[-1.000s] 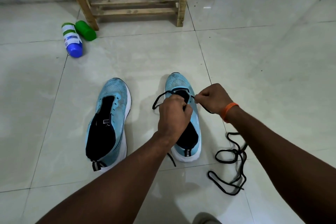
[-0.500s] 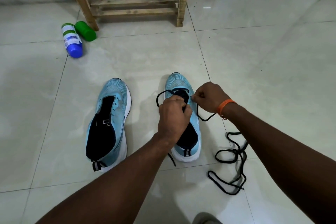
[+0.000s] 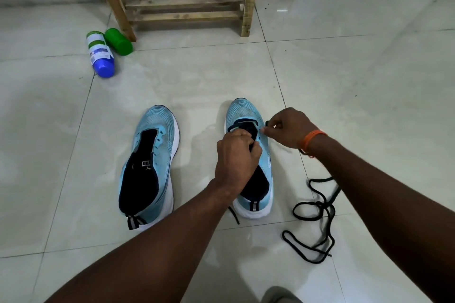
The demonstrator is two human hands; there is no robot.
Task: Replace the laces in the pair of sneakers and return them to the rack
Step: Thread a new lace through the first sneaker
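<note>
Unlaced sneaker left of sneaker; loose lace right.

Rack top cut off; lace partly hidden under left grip.

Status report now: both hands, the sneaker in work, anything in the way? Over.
Left hand and right hand both pinch the lace at front eyelets of right sneaker. Left sneaker unlaced. Loose lace coil on floor beside, not blocking.
</note>
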